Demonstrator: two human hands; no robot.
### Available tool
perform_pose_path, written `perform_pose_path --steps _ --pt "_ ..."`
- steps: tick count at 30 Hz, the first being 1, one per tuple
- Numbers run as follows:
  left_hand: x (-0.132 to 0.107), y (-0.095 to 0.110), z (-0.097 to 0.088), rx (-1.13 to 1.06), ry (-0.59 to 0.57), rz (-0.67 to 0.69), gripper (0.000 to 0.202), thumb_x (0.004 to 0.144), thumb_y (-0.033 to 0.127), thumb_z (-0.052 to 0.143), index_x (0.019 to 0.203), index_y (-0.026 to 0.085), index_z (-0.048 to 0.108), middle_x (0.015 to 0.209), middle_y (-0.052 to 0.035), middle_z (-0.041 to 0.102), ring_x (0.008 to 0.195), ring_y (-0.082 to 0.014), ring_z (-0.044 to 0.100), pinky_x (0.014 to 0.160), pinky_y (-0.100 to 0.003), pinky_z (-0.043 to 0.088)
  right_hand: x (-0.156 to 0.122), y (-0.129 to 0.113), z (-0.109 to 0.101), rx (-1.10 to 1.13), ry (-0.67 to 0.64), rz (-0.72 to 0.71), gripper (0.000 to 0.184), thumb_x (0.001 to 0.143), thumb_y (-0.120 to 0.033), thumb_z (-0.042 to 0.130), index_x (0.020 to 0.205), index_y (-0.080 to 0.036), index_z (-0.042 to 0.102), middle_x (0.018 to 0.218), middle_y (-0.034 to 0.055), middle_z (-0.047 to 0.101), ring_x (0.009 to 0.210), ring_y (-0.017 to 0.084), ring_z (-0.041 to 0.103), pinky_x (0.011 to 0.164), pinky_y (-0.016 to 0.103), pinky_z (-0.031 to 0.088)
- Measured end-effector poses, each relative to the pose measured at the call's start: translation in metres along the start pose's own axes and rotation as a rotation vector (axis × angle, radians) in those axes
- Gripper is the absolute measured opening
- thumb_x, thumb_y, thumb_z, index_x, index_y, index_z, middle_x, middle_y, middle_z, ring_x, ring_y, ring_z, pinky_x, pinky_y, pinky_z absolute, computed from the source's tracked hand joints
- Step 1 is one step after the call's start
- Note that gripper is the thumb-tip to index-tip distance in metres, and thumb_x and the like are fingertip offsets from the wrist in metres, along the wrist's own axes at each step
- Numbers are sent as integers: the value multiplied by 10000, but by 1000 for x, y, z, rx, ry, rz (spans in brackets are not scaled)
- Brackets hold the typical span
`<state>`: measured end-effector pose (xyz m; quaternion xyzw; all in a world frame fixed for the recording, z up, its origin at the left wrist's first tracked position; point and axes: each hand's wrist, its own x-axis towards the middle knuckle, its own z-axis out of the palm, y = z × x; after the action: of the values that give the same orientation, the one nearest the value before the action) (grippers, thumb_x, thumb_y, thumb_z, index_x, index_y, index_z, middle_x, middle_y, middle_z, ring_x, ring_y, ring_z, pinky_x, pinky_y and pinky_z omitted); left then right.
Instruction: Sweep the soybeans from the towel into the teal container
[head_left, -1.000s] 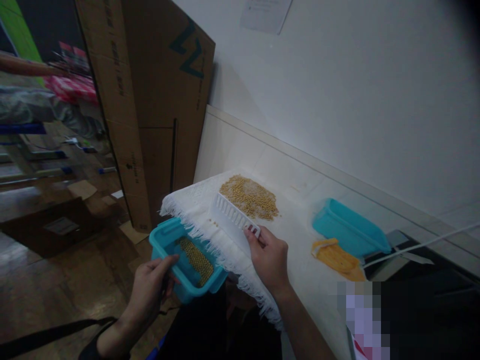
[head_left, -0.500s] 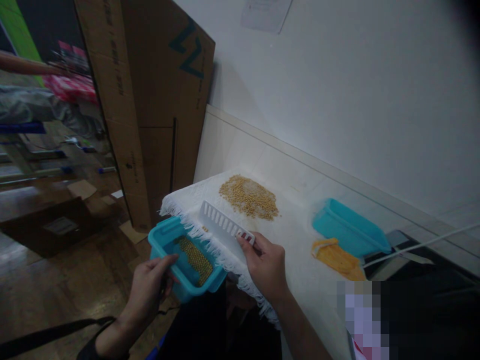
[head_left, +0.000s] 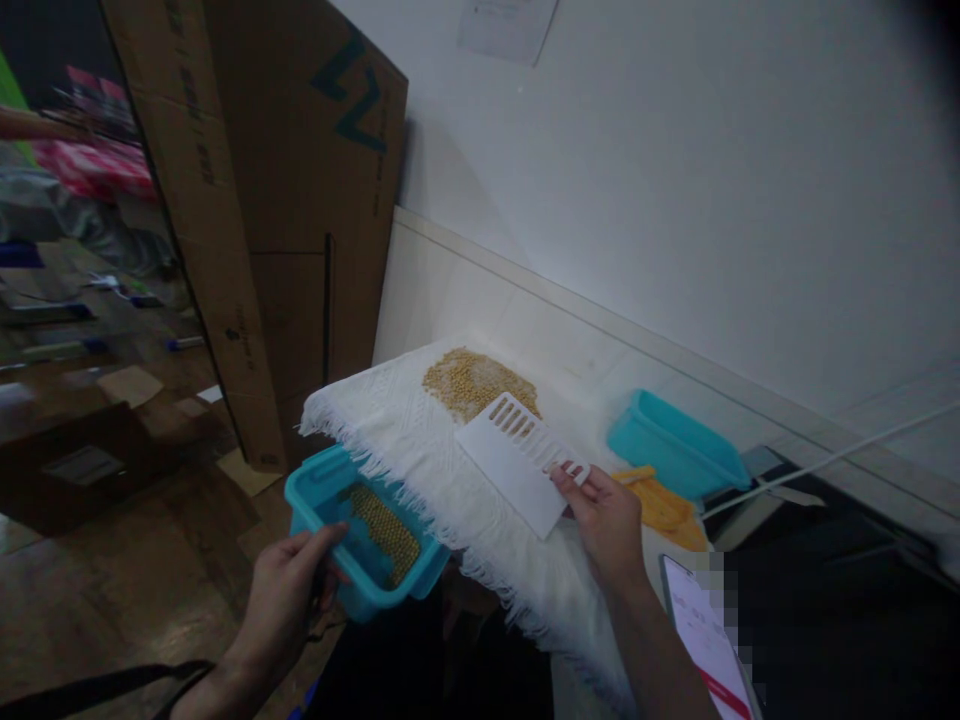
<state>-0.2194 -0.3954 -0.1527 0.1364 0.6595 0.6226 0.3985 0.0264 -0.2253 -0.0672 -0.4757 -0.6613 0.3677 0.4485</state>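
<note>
Left hand (head_left: 287, 583) grips tub (head_left: 369, 598); right hand (head_left: 611, 520), scraper (head_left: 511, 472).

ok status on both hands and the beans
Left grip holding tub, beans inside. Right grip holding scraper, partly hiding bean pile. Cloth fringe overlaps tub's edge in view.

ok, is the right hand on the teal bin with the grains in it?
No, the right hand holds a white slotted plate, while the left hand grips that teal bin at its rim.

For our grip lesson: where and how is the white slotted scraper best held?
Probably grip the scraper by its slotted edge's right end, from the right, as the right hand does: slots should offer purchase, leaving the flat blade free.
</note>
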Motion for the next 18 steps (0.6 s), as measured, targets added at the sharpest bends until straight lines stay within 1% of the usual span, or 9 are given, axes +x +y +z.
perform_pose_path --steps 3,8,11,15,18 --pt "-4 -1 3 11 -1 16 379 716 364 584 380 193 542 237 42 409 245 -71 311 309 -189 221 12 15 -5 47 -33 77 494 681 -509 713 955 -100 689 857 130 743 695 266 698 573 346 556" --pt "-5 1 5 35 -14 -20 436 688 491 611 388 182 546 237 35 405 245 -74 313 302 -190 213 43 26 -7 38 -42 124 551 613 -541 722 924 -87 692 791 123 741 634 252 686 499 314 526" --pt "-5 1 6 47 2 -35 430 659 503 627 391 180 535 237 34 403 250 -76 306 305 -191 208 66 35 -10 9 -9 119 492 572 -517 739 834 -101 701 726 100 735 599 230 674 469 275 499" --pt "-8 2 8 30 16 -43 450 643 536 638 393 177 532 241 41 393 257 -74 298 313 -191 204 90 48 -15 -31 32 107 408 582 -490 719 761 -125 694 639 56 713 534 197 645 427 247 457" --pt "-9 3 9 24 17 -53 467 629 561 643 387 178 535 242 39 397 255 -74 299 312 -190 194 103 53 -20 -61 45 89 365 581 -459 716 727 -126 685 609 41 699 515 184 627 416 236 435"
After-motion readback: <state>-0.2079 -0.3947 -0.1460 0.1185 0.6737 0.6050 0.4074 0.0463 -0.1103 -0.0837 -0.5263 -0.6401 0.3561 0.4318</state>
